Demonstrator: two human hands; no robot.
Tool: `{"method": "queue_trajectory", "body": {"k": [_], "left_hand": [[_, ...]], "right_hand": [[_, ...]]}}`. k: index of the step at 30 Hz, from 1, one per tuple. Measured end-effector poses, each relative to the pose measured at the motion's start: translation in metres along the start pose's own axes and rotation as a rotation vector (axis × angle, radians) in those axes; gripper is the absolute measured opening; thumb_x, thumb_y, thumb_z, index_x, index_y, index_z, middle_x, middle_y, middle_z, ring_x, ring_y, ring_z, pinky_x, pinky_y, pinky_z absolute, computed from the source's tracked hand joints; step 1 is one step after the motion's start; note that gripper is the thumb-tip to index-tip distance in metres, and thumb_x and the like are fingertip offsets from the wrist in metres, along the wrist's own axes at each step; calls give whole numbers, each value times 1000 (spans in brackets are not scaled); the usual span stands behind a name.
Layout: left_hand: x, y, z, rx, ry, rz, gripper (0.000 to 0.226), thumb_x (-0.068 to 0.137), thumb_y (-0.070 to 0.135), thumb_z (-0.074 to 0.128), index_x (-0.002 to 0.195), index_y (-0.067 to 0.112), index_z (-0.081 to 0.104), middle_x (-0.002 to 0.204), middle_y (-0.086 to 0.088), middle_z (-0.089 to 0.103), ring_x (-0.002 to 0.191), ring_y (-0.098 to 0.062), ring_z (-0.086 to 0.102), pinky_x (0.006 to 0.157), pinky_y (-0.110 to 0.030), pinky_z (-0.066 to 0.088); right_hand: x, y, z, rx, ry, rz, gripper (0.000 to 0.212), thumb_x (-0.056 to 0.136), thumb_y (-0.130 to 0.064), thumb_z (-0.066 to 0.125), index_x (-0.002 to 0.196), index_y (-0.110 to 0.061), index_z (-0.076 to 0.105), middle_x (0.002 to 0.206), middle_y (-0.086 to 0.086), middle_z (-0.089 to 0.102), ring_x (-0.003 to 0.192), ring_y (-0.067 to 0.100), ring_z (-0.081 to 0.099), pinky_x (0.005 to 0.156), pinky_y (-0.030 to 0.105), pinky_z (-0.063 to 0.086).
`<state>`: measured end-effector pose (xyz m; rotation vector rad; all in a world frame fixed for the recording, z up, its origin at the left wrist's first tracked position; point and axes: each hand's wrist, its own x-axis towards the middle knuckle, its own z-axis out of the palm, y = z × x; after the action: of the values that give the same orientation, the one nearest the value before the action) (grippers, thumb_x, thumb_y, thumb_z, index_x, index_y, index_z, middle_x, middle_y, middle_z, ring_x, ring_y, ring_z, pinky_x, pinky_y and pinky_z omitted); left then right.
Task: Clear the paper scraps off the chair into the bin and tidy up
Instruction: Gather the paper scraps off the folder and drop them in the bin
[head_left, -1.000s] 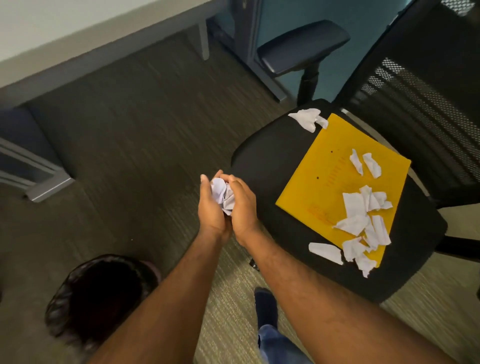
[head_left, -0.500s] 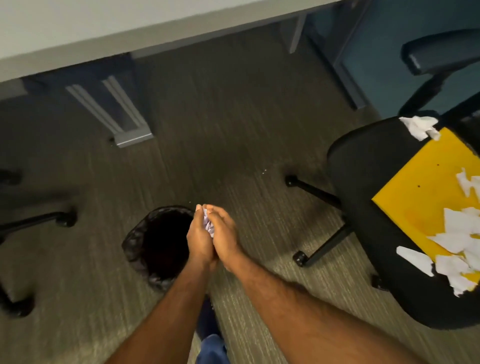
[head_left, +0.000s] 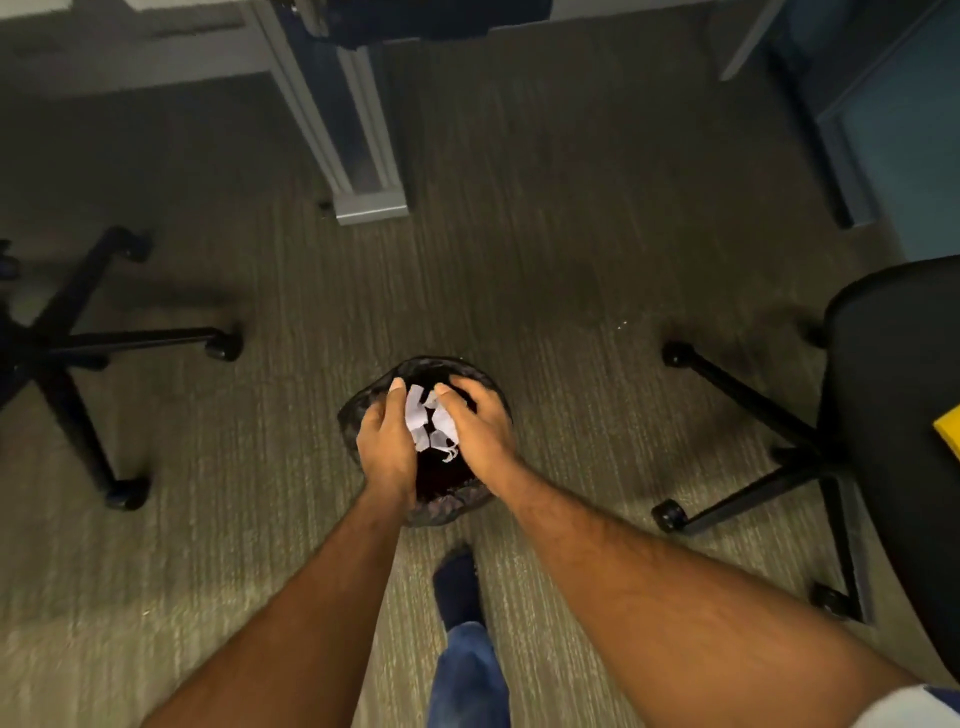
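Observation:
I hold both hands over a small bin (head_left: 445, 508) lined with a black bag, standing on the carpet. My left hand (head_left: 387, 447) and my right hand (head_left: 480, 431) are parted and cupped, fingers loosening. White paper scraps (head_left: 428, 418) sit loose in the gap between them, right above the bin's dark opening, and one curled piece hangs lower. At the right edge is the black seat of the chair (head_left: 893, 415), with a corner of a yellow envelope (head_left: 948, 435) on it. The scraps on the chair are out of view.
The chair's wheeled base (head_left: 748, 499) spreads to the right of the bin. Another chair's black wheeled base (head_left: 67, 343) stands at the left. A grey desk leg (head_left: 363, 171) rises beyond the bin. My foot in a dark sock (head_left: 457, 582) is just behind the bin.
My view swung left from the chair to the bin. Both hands carried the bunched scraps over the bin's opening, then parted, and the scraps are coming loose between them.

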<state>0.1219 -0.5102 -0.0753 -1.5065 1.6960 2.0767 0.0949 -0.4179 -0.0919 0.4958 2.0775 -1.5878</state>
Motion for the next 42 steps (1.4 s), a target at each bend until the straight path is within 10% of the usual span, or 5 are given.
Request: {"method": "queue_trajectory", "body": {"k": [9,13,26,39,42], "left_hand": [[15,-10,-23,54,-7,-108,49,98,47,48,127,11,60,116,-5,65,110,-21,61,90,-35,48],[2,-18,-2,146,-49,-96,19,97,36,56,102,19,64,108,-4,67,104,-20,64,94,-38,51],[-87,-39,147,353,-367,58,16,95,13,60,110,6,62,89,-6,61,70,-9,54,63,-20,44],[-204,-64,275,531,-584,94,21,94,14,62,114,8,63,103,-6,66,96,-18,62,73,-21,49],[-229,-80,300,546,-643,69,14,93,13,63,107,10,62,95,-3,64,84,-12,61,71,-23,47]], "right_hand": [[5,28,-34,21,53,93,22,91,-39,60,98,-19,68,102,-1,64,93,12,62,82,28,50],[-6,39,-61,28,73,92,16,94,-29,59,83,-19,66,72,-6,61,70,10,58,68,29,48],[-35,58,-223,15,211,104,31,85,-1,60,69,-28,62,69,-6,63,69,14,60,72,30,50],[-91,68,-378,-14,491,43,9,86,-10,64,88,-17,71,76,-7,66,66,0,57,61,7,43],[-108,81,-413,-51,632,20,13,84,-7,64,93,-16,67,81,-1,65,68,6,58,68,21,51]]}}
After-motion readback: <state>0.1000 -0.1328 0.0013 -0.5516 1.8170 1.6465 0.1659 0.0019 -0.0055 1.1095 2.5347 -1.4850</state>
